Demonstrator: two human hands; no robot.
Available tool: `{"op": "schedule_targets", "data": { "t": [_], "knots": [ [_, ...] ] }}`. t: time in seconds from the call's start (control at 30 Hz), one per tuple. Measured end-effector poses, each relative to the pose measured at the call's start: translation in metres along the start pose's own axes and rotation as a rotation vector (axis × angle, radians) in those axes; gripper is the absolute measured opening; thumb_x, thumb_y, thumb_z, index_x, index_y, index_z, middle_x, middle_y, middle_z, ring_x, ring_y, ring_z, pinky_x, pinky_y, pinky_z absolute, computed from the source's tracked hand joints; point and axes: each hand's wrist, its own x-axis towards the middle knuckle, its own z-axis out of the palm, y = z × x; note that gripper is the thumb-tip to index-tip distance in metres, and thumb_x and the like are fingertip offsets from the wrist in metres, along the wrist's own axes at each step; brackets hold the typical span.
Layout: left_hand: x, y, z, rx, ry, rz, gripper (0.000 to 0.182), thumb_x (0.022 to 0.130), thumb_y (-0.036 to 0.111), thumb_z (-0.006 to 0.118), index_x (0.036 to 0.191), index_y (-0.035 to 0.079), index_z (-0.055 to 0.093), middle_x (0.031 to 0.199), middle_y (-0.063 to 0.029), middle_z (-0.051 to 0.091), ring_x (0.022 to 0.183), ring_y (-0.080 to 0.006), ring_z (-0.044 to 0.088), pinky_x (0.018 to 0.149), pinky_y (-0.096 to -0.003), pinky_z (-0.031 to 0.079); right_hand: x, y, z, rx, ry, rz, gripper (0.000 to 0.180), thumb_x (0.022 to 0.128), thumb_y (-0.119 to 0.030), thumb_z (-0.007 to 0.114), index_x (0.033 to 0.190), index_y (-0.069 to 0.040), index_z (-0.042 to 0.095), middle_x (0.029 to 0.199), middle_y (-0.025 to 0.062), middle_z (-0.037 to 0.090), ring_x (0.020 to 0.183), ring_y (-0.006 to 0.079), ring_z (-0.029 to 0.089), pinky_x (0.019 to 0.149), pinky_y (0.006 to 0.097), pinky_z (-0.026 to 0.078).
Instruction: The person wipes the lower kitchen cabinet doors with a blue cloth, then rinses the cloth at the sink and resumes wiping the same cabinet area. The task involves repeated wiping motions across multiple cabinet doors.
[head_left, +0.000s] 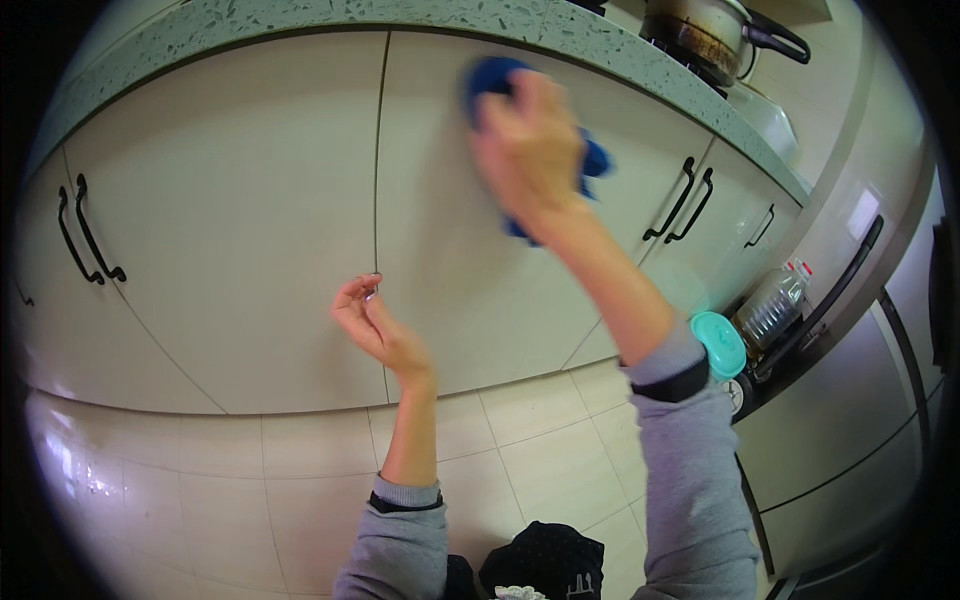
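My right hand (529, 150) holds a blue cloth (491, 79) against the upper part of a cream cabinet door (480, 300). Motion blurs both the hand and the cloth, and folds of the cloth stick out on either side of my fingers. Lower down and to the left, my left hand (382, 326) is held palm up with loosely curled fingers and nothing in it. It is in front of the seam between that door and the left cabinet door (240, 247); whether the fingertips touch the door I cannot tell.
Above the doors runs a speckled green countertop (360, 13), with a stained metal pot (697, 34) at the right. Black handles (671, 199) stick out from the doors. A turquoise plastic container (718, 345) and clear plastic bottles (772, 304) stand by the refrigerator (840, 420). Pale tiles (555, 442) cover the floor.
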Motion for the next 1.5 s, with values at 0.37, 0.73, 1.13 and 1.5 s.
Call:
{"op": "schedule_targets", "data": {
  "t": [0.37,0.73,1.13,1.5],
  "knots": [
    [0.017,-0.008,-0.016,-0.022,-0.039,-0.163,0.01,0.083,0.002,0.039,0.09,0.001,0.046,0.086,-0.0051,0.048,0.082,-0.013,0.045,0.077,-0.0258,0.037,0.006,0.018,-0.022,-0.23,-0.141,0.314,0.021,0.064,-0.013,0.067,0.08,-0.005,0.055,0.092,0.0124,0.047,0.081,0.0285,0.053,0.055,0.0367,0.048],
    [-0.035,-0.03,0.014,-0.061,-0.229,-0.221,0.01,0.082,0.0,0.038,0.089,0.001,0.044,0.083,-0.0056,0.048,0.078,-0.0133,0.045,0.073,-0.0255,0.038,0.036,-0.043,0.006,0.036,-0.044,0.206,0.014,0.058,-0.007,0.061,0.068,-0.003,0.052,0.088,0.0149,0.047,0.075,0.0301,0.051,0.054,0.039,0.045],
    [-0.015,-0.035,0.0,-0.028,-0.208,-0.277,0.012,0.083,0.002,0.039,0.094,0.002,0.044,0.08,-0.0045,0.048,0.076,-0.0124,0.047,0.075,-0.0267,0.041,-0.006,0.063,-0.026,-0.222,-0.026,-0.083,0.016,0.056,-0.011,0.064,0.066,-0.008,0.051,0.081,0.0086,0.045,0.073,0.0246,0.05,0.051,0.0337,0.042],
    [-0.001,0.004,-0.001,-0.117,-0.217,-0.314,0.012,0.081,0.002,0.037,0.093,0.002,0.042,0.066,-0.004,0.045,0.064,-0.0118,0.042,0.063,-0.0257,0.037,0.022,-0.012,-0.006,-0.234,-0.111,0.033,0.008,0.062,-0.01,0.059,0.067,-0.007,0.054,0.079,0.0105,0.046,0.072,0.0251,0.05,0.051,0.0341,0.042]
  ]
}}
